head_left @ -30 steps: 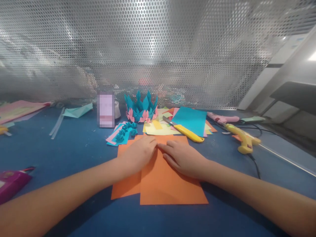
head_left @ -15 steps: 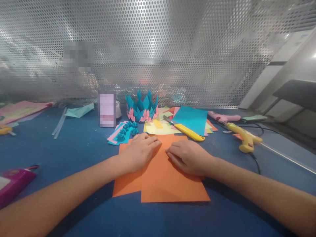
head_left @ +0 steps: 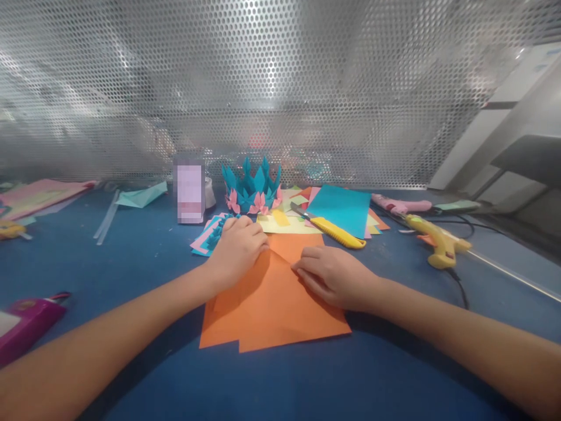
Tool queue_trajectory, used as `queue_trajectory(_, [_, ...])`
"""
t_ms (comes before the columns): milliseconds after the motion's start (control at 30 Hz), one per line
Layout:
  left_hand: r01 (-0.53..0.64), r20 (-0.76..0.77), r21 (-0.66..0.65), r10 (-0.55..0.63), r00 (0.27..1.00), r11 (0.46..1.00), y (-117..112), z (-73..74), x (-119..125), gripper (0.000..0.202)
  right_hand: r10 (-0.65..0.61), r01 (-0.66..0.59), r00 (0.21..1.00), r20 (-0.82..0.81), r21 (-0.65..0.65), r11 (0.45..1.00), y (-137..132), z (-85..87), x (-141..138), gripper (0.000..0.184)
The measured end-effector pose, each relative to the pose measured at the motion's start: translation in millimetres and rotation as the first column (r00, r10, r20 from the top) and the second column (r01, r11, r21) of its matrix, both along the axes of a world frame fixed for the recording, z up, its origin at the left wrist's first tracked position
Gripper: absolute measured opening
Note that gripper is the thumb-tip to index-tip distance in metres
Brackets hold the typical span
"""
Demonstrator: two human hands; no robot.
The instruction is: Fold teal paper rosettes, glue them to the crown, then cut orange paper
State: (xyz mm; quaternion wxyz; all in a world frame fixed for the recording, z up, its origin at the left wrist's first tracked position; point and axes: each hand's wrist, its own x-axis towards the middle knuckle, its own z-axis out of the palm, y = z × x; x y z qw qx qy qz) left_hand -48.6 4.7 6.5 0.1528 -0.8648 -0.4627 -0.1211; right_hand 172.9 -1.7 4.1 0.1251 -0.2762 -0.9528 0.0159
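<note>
Two overlapping sheets of orange paper (head_left: 280, 310) lie in front of me. My left hand (head_left: 241, 251) is closed on the far left part of the upper sheet, whose far edge is slightly raised between my hands. On that sheet's right side rests my right hand (head_left: 333, 276), its fingers curled together at the paper; the thumb is partly hidden. Small blue folded paper pieces (head_left: 214, 235) sit just beyond my left hand, partly covered by it. Farther back stands a blue paper crown (head_left: 256, 186) with pink paper flowers.
A yellow utility knife (head_left: 337, 232) with its blade out lies beside blue paper (head_left: 344, 207). A yellow glue gun (head_left: 440, 242) and a pink one (head_left: 401, 204) are on the right. At left are a magenta device (head_left: 33, 321) and clear glue sticks (head_left: 106, 219). Perforated metal (head_left: 272, 88) rises behind.
The upper orange sheet has shifted left and turned a little, its far edge now lifting. My left hand has moved left and slightly away from me. The right hand has barely moved.
</note>
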Motion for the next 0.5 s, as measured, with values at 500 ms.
queue_trajectory(500, [-0.032,-0.165,0.197,0.065,0.984,0.98,-13.3,-0.4,2.9,0.024,0.274,-0.29,0.954,-0.124,-0.13,0.948,23.7,-0.5,29.1,0.023])
